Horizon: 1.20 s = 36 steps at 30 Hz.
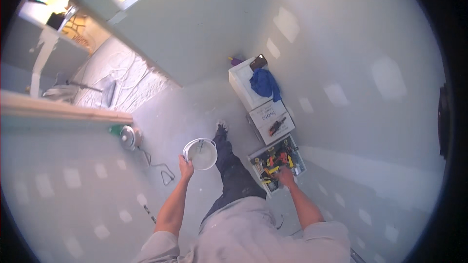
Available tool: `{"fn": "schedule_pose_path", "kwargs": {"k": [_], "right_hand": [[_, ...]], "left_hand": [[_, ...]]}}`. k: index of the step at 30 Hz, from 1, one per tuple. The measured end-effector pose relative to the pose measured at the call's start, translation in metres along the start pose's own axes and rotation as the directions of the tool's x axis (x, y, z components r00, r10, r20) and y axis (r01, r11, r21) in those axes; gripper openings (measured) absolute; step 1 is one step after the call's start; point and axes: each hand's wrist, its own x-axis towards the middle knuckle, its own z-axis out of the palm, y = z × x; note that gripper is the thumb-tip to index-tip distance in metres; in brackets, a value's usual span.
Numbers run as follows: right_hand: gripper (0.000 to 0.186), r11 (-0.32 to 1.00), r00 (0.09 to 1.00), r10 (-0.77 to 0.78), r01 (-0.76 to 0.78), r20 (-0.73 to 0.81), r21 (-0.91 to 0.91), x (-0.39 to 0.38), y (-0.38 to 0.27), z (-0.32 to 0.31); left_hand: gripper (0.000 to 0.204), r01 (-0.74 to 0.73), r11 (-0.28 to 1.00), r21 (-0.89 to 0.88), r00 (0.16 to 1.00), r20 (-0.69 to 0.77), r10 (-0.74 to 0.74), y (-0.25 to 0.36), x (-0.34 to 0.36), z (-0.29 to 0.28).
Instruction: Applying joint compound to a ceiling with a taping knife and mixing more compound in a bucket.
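Observation:
My left hand (186,167) is closed on the rim of a white plastic bucket (203,154), which I hold out beside my dark-trousered leg. A pale, unclear substance and a small dark item show inside it. My right hand (285,177) is down in an open box (300,164) of mixed yellow, red and black tools, by the wall on my right. Its fingers are blurred among the tools, so I cannot tell what they touch or grip.
Behind the toolbox are cardboard boxes (258,119) with a power tool (277,125), blue cloth (263,84) and dark case (258,62). A silver-lidded appliance (128,138) with a cord stands left. Patched walls (341,95) surround me; an opening (112,83) shows hoses on pale sheeting.

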Motion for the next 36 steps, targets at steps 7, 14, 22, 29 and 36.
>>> {"fn": "schedule_pose_path", "kwargs": {"k": [7,14,22,29,36], "right_hand": [[0.049,0.693,0.862,-0.483,0.269,-0.153,-0.669,0.155,-0.194,-0.135],[0.049,0.093,0.732,-0.666,-0.109,-0.143,-0.99,0.241,-0.349,-0.32],[0.051,0.084,0.662,-0.719,-0.22,-0.212,-0.972,0.235,-0.373,-0.411],[0.047,0.205,0.644,-0.713,-0.187,-0.278,-0.961,0.21,-0.38,-0.42],[0.064,0.292,0.5,-0.824,-0.026,-0.265,-0.956,0.162,-0.385,-0.414]], "left_hand": [[0.035,-0.179,0.984,0.02,0.982,-0.058,0.18,0.051,0.013,0.011],[0.039,-0.428,0.901,-0.062,0.889,-0.207,0.408,0.142,0.092,0.018],[0.041,-0.554,0.83,-0.072,0.819,-0.228,0.527,0.242,0.165,0.022],[0.041,-0.529,0.842,-0.111,0.846,-0.154,0.511,0.267,0.188,0.03],[0.042,-0.512,0.819,-0.257,0.857,-0.22,0.467,0.239,0.214,0.055]]}}
